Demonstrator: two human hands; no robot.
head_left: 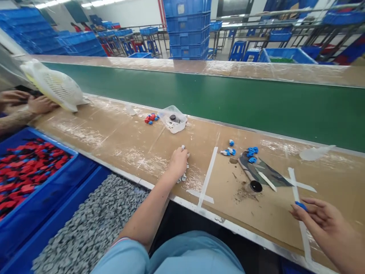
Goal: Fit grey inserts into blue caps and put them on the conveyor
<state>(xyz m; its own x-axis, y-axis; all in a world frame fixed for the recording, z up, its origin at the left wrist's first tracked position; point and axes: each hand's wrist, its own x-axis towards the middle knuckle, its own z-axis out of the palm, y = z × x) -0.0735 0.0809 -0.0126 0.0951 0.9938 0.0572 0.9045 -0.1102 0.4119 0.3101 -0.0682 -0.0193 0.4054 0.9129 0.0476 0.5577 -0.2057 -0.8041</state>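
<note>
My left hand [179,162] rests knuckles-up on the brown worktop [119,139], fingers closed over a handful of small grey parts [184,177] that show at its edges. My right hand [319,217] hovers at the near right, pinching a small blue part [301,206] between thumb and fingers. Several loose blue parts [251,152] lie beyond, beside a dark camouflage-patterned sheet [261,171] and a black round cap [256,186].
A blue bin of grey parts [91,224] and a blue bin of red and black parts [25,171] stand at my lower left. A clear bag [173,118] and red pieces [150,118] lie by the green conveyor belt [228,99]. Another person's hands [40,103] hold a white basket [55,85].
</note>
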